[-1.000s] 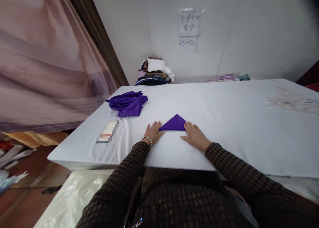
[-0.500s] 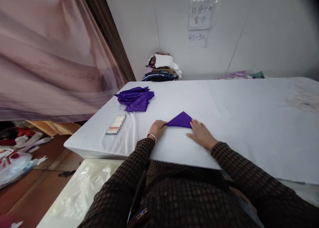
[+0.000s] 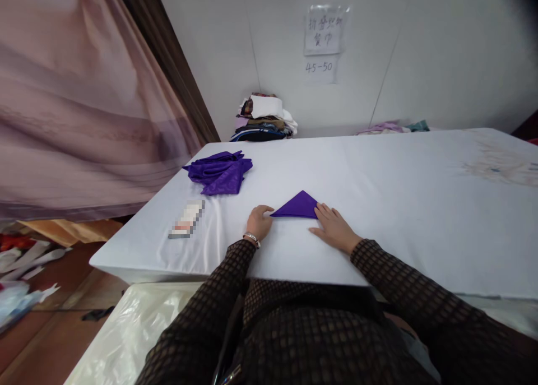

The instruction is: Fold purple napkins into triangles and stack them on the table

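A purple napkin [image 3: 296,205], folded into a low triangle with its peak away from me, lies on the white-covered table [image 3: 378,205]. At its left corner is my left hand [image 3: 259,223], wearing a bracelet; its fingers are curved, with a gap between the index finger and the thumb at the napkin's tip. My right hand [image 3: 336,227] rests flat over the right corner, fingers stretched out and thumb spread, hiding that end. Farther back on the left sits a loose heap of purple napkins [image 3: 221,173].
A pixelated flat object [image 3: 187,219] lies at the table's left. Folded clothes [image 3: 264,119] are piled by the wall, under paper signs [image 3: 323,37]. A pink curtain [image 3: 84,93] hangs at left. Below the table edge is a plastic-covered surface [image 3: 138,323].
The view has shifted slightly. My left index finger has lifted away from the napkin's left corner. My right hand stays flat on the right corner, and the triangle keeps its shape.
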Tool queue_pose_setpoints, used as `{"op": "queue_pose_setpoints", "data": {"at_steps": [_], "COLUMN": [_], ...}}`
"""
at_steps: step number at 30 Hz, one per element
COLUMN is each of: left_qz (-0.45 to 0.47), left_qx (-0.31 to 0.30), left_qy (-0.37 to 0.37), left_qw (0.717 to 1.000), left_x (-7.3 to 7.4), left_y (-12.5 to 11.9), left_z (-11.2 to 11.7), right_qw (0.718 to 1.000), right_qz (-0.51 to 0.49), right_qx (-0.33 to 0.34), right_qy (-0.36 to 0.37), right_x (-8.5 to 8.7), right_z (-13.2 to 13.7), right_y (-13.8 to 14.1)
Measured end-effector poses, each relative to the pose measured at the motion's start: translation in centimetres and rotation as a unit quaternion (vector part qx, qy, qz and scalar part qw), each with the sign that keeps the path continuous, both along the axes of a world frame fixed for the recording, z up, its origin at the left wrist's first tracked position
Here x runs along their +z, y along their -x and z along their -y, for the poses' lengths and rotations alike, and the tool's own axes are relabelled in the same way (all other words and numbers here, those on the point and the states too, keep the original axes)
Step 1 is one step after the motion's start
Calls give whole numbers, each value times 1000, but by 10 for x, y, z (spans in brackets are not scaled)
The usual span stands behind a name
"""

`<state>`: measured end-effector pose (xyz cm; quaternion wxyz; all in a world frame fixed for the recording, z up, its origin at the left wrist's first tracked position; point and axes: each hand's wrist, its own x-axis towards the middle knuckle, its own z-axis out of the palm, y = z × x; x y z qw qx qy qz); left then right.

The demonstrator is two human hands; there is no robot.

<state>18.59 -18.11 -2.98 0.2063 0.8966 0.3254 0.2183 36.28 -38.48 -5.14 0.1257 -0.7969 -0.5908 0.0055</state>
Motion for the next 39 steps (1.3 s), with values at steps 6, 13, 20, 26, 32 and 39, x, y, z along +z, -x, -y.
{"op": "queue_pose_setpoints", "data": {"at_steps": [6,13,20,26,32,39], "left_qz": [-27,-197,-208,-209,-198,-183], "left_qx": [-224,-282,-278,-276,-279,-280], "left_qy": [-96,-129,-144,-148,-146,-139], "left_qw": [969,930,927,926,929,932], "left_x": [10,-12,-13,-14,-16,-17], "left_y": [-56,-89,-87,-87,-87,-88], "left_z": [44,51,48,48,47,47], "right_qw": [1000,987,880,867,933,961], "right_qz": [-14,-135,-325,-353,-230,-155], "right_qx": [-6,7,-195,-189,-133,-134], "right_qy": [-9,-83,-286,-297,-241,-186], "right_x": [0,-2,-5,-4,8,11], "right_z": [-2,3,30,30,29,19], "right_y": [1,-10,-48,-44,-33,-26]}}
